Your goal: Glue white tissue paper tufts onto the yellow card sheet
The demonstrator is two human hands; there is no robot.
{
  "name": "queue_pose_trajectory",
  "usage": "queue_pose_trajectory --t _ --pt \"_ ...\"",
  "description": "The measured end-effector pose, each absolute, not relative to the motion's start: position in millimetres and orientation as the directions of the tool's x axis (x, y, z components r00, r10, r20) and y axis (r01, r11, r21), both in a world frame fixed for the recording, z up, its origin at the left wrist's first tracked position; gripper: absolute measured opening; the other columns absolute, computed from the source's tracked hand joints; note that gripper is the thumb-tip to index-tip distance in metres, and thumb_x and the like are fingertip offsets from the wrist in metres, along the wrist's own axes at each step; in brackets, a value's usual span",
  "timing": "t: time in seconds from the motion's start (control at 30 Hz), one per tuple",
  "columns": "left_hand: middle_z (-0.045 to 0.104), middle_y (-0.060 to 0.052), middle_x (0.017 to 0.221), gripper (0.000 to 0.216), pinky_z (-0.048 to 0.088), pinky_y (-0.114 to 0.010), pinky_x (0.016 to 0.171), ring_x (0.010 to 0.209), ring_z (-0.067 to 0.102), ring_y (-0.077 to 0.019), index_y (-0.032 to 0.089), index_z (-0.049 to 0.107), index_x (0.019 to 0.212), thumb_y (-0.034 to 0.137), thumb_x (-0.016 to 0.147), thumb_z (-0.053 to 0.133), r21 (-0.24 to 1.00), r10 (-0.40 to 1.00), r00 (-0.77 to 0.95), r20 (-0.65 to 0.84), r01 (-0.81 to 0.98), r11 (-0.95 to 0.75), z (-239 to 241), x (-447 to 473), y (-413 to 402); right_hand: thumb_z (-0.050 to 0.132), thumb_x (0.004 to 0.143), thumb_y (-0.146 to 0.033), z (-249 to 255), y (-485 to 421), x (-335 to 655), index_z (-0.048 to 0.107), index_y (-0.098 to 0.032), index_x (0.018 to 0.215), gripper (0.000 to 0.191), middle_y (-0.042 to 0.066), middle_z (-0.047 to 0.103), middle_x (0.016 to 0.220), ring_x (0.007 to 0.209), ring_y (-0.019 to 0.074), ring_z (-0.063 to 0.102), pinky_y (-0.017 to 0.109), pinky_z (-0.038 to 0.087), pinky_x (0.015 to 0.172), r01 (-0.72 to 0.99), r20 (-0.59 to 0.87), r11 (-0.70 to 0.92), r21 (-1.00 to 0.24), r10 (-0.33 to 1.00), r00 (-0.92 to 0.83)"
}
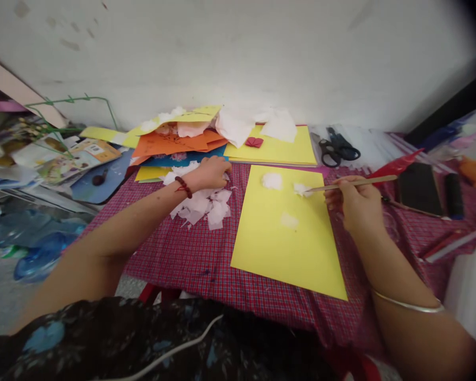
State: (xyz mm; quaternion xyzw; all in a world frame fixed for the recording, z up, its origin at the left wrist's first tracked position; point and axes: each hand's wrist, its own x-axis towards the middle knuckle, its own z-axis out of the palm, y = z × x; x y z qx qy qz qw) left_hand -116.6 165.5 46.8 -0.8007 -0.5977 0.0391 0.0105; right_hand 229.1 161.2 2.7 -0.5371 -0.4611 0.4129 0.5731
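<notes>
My right hand [359,203] grips a thin wooden stick [375,181], held nearly level with its tip pointing left. The tip touches a small tuft of white paper [301,189] on a yellow sheet [289,254]. Left of that tuft sits a rounder white paper puff [272,181]; below them is a pale, flat patch [289,220]. My left hand [212,173] rests over a heap of torn white paper pieces [198,206], its fingers curled down. Whatever those fingers hold, if anything, is hidden beneath them.
Black scissors [338,148] lie behind the sheet, near a dark phone [419,188] at right. More yellow paper [277,153] carries a small red paper piece [254,142]. Orange sheets [174,143] are stacked back left. Plastic bottles [47,256] lie on the floor.
</notes>
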Motion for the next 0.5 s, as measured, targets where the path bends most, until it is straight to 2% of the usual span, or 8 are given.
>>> queue_pose_trajectory --t 0.13,0.2,0.23,0.3,0.37,0.4,0.43,0.5 --pt "0.063 -0.015 0.106 0.019 0.041 -0.044 0.088 0.105 0.057 -0.0304 0.013 0.068 0.089 0.014 0.076 0.054 -0.174 0.944 0.320 0.082 0.937 -0.303 34.7 -105.1 159.1 0.054 0.083 -0.013 4.7 160.5 230.2 0.056 -0.019 0.079 0.008 0.002 0.062 0.056 0.038 0.0104 0.054 0.021 0.033 0.039 0.027 0.084 0.080 -0.996 0.965 0.249" --pt "0.063 -0.014 0.100 0.012 0.040 -0.045 0.089 0.102 0.057 -0.0294 0.013 0.067 0.077 0.013 0.075 0.054 -0.117 0.941 0.300 0.158 0.952 -0.284 41.1 -101.2 159.3 0.053 0.083 -0.014 5.9 160.6 230.2 0.056 -0.019 0.079 0.007 0.001 0.062 0.054 0.037 0.0099 0.053 0.020 0.033 0.038 0.015 0.082 0.081 -0.997 0.966 0.247" --pt "0.063 -0.012 0.094 0.009 0.041 -0.043 0.087 0.098 0.057 -0.0277 0.013 0.065 0.072 0.014 0.074 0.056 -0.023 0.945 0.275 0.178 0.961 -0.275 47.9 -99.6 159.7 0.053 0.083 -0.014 6.6 160.6 230.1 0.056 -0.019 0.079 0.007 0.000 0.061 0.054 0.036 0.0096 0.052 0.020 0.034 0.037 0.006 0.079 0.080 -0.997 0.966 0.245" --pt "0.061 -0.006 0.079 0.003 0.043 -0.036 0.077 0.083 0.058 -0.0220 0.015 0.061 0.068 0.016 0.071 0.061 0.295 0.966 0.214 0.148 0.922 -0.250 66.1 -95.0 159.7 0.053 0.083 -0.014 8.1 160.7 229.6 0.055 -0.019 0.079 0.007 -0.002 0.060 0.052 0.035 0.0089 0.050 0.019 0.035 0.037 -0.014 0.069 0.075 -0.997 0.968 0.240" --pt "0.057 -0.001 0.069 0.001 0.042 -0.030 0.066 0.069 0.055 -0.0154 0.016 0.059 0.070 0.016 0.070 0.060 0.645 0.979 0.202 0.039 0.743 -0.179 84.4 -86.6 158.4 0.053 0.083 -0.014 9.4 160.4 228.9 0.055 -0.019 0.079 0.007 -0.003 0.059 0.051 0.035 0.0086 0.049 0.019 0.036 0.036 -0.024 0.058 0.065 -0.998 0.970 0.236" --pt "0.057 0.000 0.067 0.003 0.042 -0.028 0.063 0.064 0.054 -0.0129 0.016 0.058 0.071 0.014 0.070 0.060 0.767 0.975 0.220 -0.015 0.628 -0.130 91.4 -80.4 157.7 0.053 0.083 -0.015 10.0 160.1 228.6 0.055 -0.019 0.079 0.007 -0.004 0.059 0.051 0.035 0.0087 0.050 0.019 0.035 0.036 -0.022 0.054 0.061 -0.998 0.971 0.234" --pt "0.057 0.001 0.067 0.004 0.042 -0.026 0.062 0.061 0.053 -0.0112 0.016 0.057 0.071 0.012 0.070 0.058 0.849 0.968 0.245 -0.059 0.522 -0.081 96.0 -72.9 157.5 0.053 0.083 -0.015 10.4 159.7 228.4 0.055 -0.019 0.079 0.006 -0.004 0.059 0.051 0.036 0.0089 0.050 0.019 0.035 0.036 -0.019 0.052 0.057 -0.998 0.972 0.229" --pt "0.058 0.001 0.066 0.007 0.042 -0.024 0.060 0.058 0.053 -0.0089 0.016 0.055 0.070 0.009 0.070 0.057 0.931 0.947 0.295 -0.124 0.365 0.007 97.4 -54.7 159.8 0.054 0.083 -0.017 10.8 159.1 228.2 0.055 -0.019 0.079 0.005 -0.003 0.060 0.051 0.037 0.0092 0.052 0.018 0.035 0.036 -0.011 0.048 0.052 -0.999 0.974 0.223"
